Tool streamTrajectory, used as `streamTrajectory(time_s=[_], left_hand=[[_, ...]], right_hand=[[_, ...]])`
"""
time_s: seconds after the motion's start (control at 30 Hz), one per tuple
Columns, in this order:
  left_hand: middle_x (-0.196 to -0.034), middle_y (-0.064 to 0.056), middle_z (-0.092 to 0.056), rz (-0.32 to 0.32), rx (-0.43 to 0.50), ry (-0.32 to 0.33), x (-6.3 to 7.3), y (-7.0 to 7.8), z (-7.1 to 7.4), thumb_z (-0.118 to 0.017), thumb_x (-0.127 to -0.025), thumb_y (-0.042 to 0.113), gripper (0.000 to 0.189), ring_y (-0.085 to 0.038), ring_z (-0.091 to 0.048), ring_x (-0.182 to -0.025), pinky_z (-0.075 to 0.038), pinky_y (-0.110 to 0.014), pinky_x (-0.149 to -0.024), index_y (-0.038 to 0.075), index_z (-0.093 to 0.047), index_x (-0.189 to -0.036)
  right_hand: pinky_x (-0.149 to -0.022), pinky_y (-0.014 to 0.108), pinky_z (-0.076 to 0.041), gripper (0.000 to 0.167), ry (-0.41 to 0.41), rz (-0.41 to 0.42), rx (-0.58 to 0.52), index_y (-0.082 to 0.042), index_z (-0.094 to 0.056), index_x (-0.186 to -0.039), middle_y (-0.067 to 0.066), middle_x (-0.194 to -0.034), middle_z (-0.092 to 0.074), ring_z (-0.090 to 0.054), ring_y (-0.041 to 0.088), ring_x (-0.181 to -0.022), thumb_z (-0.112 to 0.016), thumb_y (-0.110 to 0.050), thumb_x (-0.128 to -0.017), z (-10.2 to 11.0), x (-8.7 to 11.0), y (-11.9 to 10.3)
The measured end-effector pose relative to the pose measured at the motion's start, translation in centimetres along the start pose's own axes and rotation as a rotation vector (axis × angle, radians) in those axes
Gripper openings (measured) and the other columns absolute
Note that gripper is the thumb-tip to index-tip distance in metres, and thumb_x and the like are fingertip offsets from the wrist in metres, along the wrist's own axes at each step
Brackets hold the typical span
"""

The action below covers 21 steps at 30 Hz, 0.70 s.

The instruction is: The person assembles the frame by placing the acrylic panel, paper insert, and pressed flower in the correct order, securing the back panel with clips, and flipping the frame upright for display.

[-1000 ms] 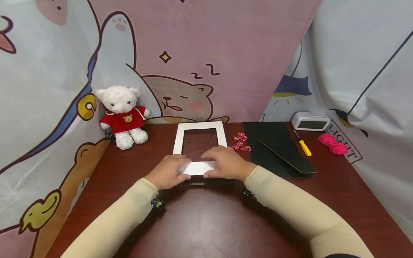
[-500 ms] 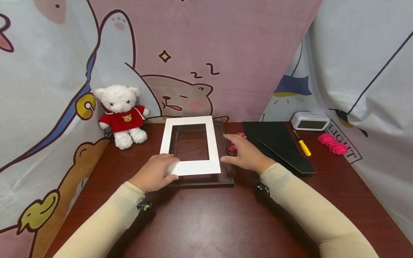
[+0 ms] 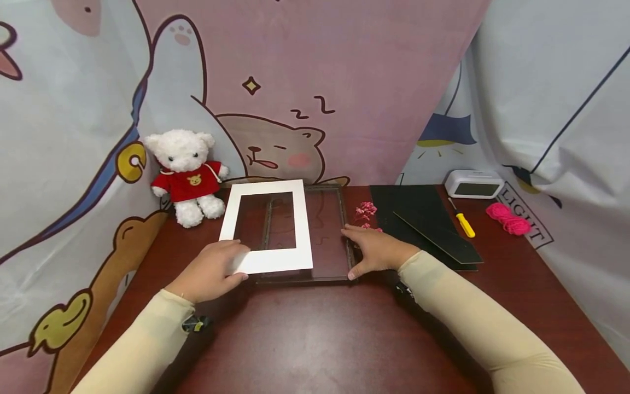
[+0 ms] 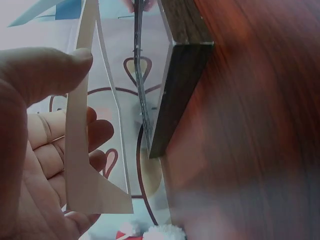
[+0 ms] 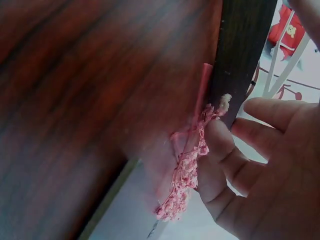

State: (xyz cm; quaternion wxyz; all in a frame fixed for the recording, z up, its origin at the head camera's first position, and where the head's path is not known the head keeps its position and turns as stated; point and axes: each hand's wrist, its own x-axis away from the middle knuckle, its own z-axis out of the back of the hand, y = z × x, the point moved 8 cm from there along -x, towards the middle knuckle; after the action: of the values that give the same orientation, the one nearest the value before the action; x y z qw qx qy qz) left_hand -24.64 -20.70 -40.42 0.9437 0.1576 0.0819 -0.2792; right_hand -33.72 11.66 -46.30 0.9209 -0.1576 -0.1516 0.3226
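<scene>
My left hand (image 3: 209,273) pinches the near left corner of a white photo mat (image 3: 280,260), its thumb on one face and fingers on the other. The mat is raised above a dark picture frame (image 3: 320,279) and overhangs it to the left. In the left wrist view a gap shows between the mat (image 4: 77,145) and the frame (image 4: 182,85). My right hand (image 3: 379,249) rests at the frame's right edge, thumb by the near corner. In the right wrist view its extended fingers (image 5: 260,130) reach the frame's side (image 5: 242,50), close to pink dried flowers (image 5: 182,180).
A white teddy bear (image 3: 189,180) in a red top sits back left. To the right lie black boards (image 3: 408,205), one leaning across another, a yellow-handled screwdriver (image 3: 464,224) and pink yarn (image 3: 508,219). A white digital clock (image 3: 474,184) stands by the printed cloth backdrop (image 3: 369,82).
The left hand has lifted the mat off the frame and carried it left. The right hand has let go of the mat and moved right to the frame's edge.
</scene>
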Motion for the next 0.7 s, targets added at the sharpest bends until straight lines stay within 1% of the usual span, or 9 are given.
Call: streamTrajectory(time_s=[0.2, 0.37, 0.47, 0.57, 0.67, 0.7], left_hand=[[-0.121, -0.014, -0.074, 0.019, 0.021, -0.011, 1.3, -0.4, 0.5, -0.088, -0.084, 0.018, 0.049, -0.036, -0.069, -0.115, -0.059, -0.056, -0.094, 0.003, -0.07, -0.126], [-0.122, -0.014, -0.074, 0.026, 0.037, -0.007, 2.3, -0.2, 0.8, -0.088, -0.083, 0.016, 0.048, -0.041, -0.067, -0.121, -0.058, -0.058, -0.096, 0.003, -0.07, -0.125], [-0.123, -0.014, -0.074, 0.035, 0.041, -0.014, 2.8, -0.1, 0.9, -0.088, -0.082, 0.016, 0.048, -0.041, -0.067, -0.123, -0.057, -0.059, -0.098, 0.004, -0.07, -0.125], [-0.123, -0.014, -0.074, 0.043, 0.034, -0.021, 3.2, 0.1, 1.1, -0.089, -0.082, 0.016, 0.047, -0.041, -0.067, -0.121, -0.057, -0.06, -0.097, 0.005, -0.071, -0.124], [-0.121, -0.013, -0.074, 0.037, 0.029, -0.022, 3.4, 0.3, 1.2, -0.089, -0.081, 0.016, 0.046, -0.037, -0.069, -0.117, -0.058, -0.058, -0.095, 0.005, -0.071, -0.122], [-0.119, -0.012, -0.074, 0.036, 0.029, -0.024, 3.5, 0.3, 1.3, -0.089, -0.081, 0.016, 0.046, -0.034, -0.07, -0.113, -0.059, -0.056, -0.093, 0.006, -0.071, -0.121]], right_hand=[[-0.124, 0.057, -0.031, 0.122, -0.031, -0.015, -0.064, -0.005, -0.029, -0.166, 0.016, -0.175, -0.022, -0.028, 0.036, -0.159, -0.094, -0.053, -0.074, -0.2, 0.2, -0.4], [-0.125, 0.057, -0.029, 0.123, -0.043, -0.025, -0.096, -0.006, -0.027, -0.167, 0.015, -0.175, -0.02, -0.026, 0.035, -0.16, -0.095, -0.05, -0.074, -0.3, 0.5, -0.5], [-0.125, 0.057, -0.029, 0.124, -0.051, -0.046, -0.107, -0.007, -0.027, -0.167, 0.014, -0.176, -0.019, -0.026, 0.035, -0.16, -0.096, -0.049, -0.074, -0.3, 0.5, -0.5], [-0.125, 0.058, -0.029, 0.123, -0.057, -0.07, -0.098, -0.009, -0.027, -0.168, 0.013, -0.176, -0.018, -0.026, 0.034, -0.16, -0.096, -0.048, -0.074, -0.4, 0.5, -0.5], [-0.125, 0.057, -0.03, 0.122, -0.063, -0.092, -0.098, -0.01, -0.026, -0.168, 0.012, -0.177, -0.017, -0.025, 0.033, -0.161, -0.096, -0.046, -0.074, -0.3, 0.4, -0.5], [-0.125, 0.057, -0.029, 0.122, -0.065, -0.102, -0.103, -0.011, -0.026, -0.168, 0.011, -0.177, -0.017, -0.025, 0.033, -0.161, -0.096, -0.044, -0.074, -0.2, 0.5, -0.6]])
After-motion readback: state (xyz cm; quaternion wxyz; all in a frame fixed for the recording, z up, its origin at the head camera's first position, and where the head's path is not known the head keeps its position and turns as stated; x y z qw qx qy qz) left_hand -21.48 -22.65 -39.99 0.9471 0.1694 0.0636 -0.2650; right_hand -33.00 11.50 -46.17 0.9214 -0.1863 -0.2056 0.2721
